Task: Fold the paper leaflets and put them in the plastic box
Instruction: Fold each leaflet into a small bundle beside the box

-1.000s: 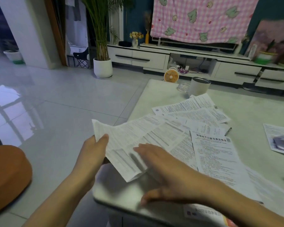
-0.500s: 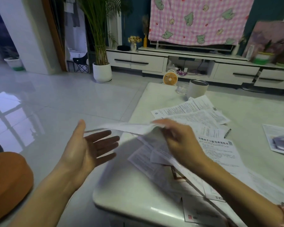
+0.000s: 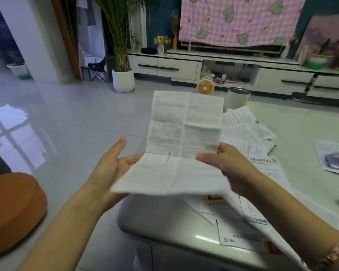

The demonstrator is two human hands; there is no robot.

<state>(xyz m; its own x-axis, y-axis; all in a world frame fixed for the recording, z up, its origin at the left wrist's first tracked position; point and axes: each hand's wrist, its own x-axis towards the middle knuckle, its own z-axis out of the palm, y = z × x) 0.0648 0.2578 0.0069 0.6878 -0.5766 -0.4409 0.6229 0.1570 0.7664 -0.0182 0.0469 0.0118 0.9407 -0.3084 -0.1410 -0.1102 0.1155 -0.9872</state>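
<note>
I can read almost nothing here. The white creased paper leaflet (image 3: 184,133) held up in the middle is full of tiny grey print, too blurry for me to read. On the pale smooth surface (image 3: 301,124), the flat white paper leaflet (image 3: 270,171) on the right has a big dark heading (image 3: 259,160) in Chinese signs. I think it ends in 说明书, but I am not sure. A small square code (image 3: 274,160) sits beside it. The near white leaflet with red and green marks (image 3: 242,238) has print too small to read.
</note>
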